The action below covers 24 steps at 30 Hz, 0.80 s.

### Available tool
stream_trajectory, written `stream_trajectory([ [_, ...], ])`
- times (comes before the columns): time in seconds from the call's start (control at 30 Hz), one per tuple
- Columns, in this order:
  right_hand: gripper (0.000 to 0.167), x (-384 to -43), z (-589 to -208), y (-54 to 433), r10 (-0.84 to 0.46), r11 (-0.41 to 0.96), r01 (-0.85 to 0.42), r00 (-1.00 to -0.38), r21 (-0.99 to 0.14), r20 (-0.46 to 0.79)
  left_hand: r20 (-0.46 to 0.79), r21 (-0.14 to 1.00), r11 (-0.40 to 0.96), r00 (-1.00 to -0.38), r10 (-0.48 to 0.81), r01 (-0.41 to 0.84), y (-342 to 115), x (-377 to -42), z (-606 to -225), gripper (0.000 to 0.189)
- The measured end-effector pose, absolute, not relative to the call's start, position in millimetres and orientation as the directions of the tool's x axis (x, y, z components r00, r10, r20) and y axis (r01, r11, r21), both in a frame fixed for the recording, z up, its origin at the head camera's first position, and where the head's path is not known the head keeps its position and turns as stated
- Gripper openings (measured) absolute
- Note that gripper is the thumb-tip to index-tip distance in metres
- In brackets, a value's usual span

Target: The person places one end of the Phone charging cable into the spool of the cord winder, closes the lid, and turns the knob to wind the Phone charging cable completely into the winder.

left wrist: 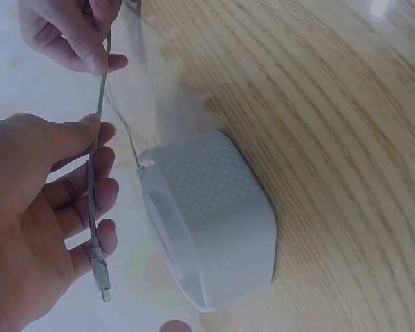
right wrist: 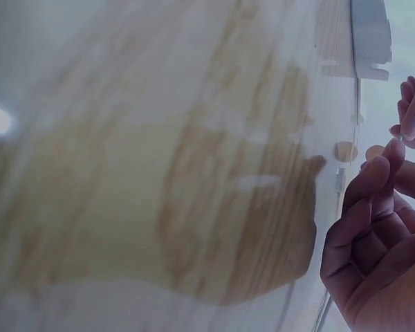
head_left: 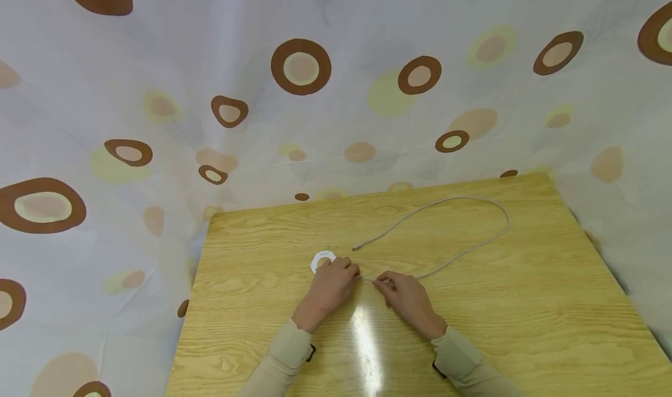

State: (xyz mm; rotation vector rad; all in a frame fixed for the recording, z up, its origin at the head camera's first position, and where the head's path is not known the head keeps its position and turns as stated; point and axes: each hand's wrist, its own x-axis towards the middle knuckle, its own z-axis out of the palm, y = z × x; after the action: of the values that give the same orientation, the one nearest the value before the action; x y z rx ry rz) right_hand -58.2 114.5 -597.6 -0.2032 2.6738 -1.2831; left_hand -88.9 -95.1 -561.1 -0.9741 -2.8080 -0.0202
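A thin grey cable runs between my two hands and loops out over the table to the right. My left hand pinches it between thumb and fingers. In the left wrist view, a metal-tipped plug hangs past the lower fingers. A short way along, my right hand pinches the same cable with thumb and fingertips. Just beyond the left hand stands a white, six-sided case with a round opening on top, partly hidden by the hand in the head view.
The cable's other end lies on the wooden table, to the right of the case. A white curtain with brown and yellow ring shapes hangs behind the table's back edge and along its sides.
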Motion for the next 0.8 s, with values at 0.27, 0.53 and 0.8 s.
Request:
stream_trajectory([
  [0.27, 0.023, -60, -598, 114, -0.196, 0.634, -0.041, -0.975, -0.772, -0.109, 0.174, 0.039, 0.798, -0.791, 0.587, 0.601, -102, -89, -561, 0.013],
  [0.53, 0.024, -59, -592, 113, -0.199, 0.627, -0.025, -0.971, -0.779, -0.129, 0.11, 0.213, 0.802, -0.83, 0.547, 0.557, -111, -90, -558, 0.014],
  [0.8, 0.028, -59, -594, 115, -0.207, 0.59, 0.015, -0.964, -0.807, -0.169, 0.159, 0.242, 0.807, -0.843, 0.514, 0.538, -123, -94, -553, 0.009],
])
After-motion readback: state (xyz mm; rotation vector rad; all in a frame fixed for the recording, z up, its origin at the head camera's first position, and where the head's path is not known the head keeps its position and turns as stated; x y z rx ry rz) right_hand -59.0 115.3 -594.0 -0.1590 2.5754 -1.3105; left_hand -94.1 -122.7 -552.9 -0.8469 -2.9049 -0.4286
